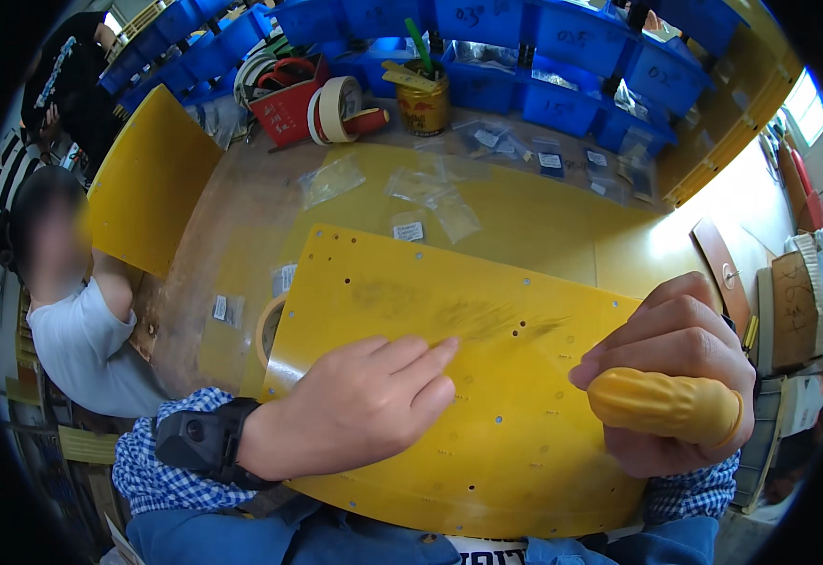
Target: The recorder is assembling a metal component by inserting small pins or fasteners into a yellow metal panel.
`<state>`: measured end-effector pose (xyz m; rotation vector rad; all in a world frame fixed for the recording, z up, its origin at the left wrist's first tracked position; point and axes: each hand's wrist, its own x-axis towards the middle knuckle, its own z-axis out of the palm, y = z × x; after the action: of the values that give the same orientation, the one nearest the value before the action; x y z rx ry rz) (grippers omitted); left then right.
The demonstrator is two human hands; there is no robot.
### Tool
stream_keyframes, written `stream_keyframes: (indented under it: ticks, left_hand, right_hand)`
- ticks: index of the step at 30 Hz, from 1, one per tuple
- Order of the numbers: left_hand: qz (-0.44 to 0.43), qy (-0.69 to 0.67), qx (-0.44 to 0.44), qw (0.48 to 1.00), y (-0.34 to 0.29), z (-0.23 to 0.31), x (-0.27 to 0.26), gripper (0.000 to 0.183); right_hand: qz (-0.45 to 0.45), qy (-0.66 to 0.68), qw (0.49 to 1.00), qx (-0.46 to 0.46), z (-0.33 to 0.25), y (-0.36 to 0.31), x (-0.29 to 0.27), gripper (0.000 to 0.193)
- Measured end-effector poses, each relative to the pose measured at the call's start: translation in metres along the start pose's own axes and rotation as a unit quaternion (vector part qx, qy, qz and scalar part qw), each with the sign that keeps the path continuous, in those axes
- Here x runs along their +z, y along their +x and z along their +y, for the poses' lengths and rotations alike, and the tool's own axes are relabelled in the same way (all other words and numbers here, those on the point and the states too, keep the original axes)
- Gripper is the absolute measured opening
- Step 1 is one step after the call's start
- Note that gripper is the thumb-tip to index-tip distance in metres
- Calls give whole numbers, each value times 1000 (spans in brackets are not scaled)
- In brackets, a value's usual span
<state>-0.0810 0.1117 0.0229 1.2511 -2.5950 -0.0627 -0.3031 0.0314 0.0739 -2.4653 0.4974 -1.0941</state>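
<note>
Well, the left hand [359, 405], half curled at seven o'clock, hides some of the board [515, 386] at five; the right hand [682, 348] bunches narrow at four. Whether either holds anything, I can't tell.

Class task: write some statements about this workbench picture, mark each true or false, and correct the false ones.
1. The left hand is over a yellow board. True.
2. The right hand is completely bare. False: the right hand wears a yellow cover.
3. A black device is strapped at the left wrist. True.
4. The blue bins are nearest the person's lap. False: the blue bins line the bench's far side.
5. The board shows dark smudges. True.
</note>
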Motion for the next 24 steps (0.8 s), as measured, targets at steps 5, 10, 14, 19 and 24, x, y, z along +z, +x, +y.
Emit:
stream_keyframes:
  ticks: [5, 10, 14, 19, 24]
  left_hand:
    - [-11, -12, 1, 1000, -21, -9, -9, 12]
    - [4, -15, 11, 1000, -37, -15, -16, 12]
    - [-4, -58, 41, 998, -34, -18, -16, 13]
    - [13, -62, 63, 996, -39, -14, -11, 11]
    - [13, -125, 107, 986, -44, -12, -4, 8]
  right_hand:
    - [5, -10, 1000, 15, 1, 1, 1, 6]
    - [-14, 11, 1000, -24, 4, 2, 4, 6]
    - [-37, 29, 998, -48, 1, 0, 11, 11]
    - [-84, 47, 993, -63, 0, -9, 23, 19]
    - [-125, 43, 989, -67, -4, -20, 31, 24]
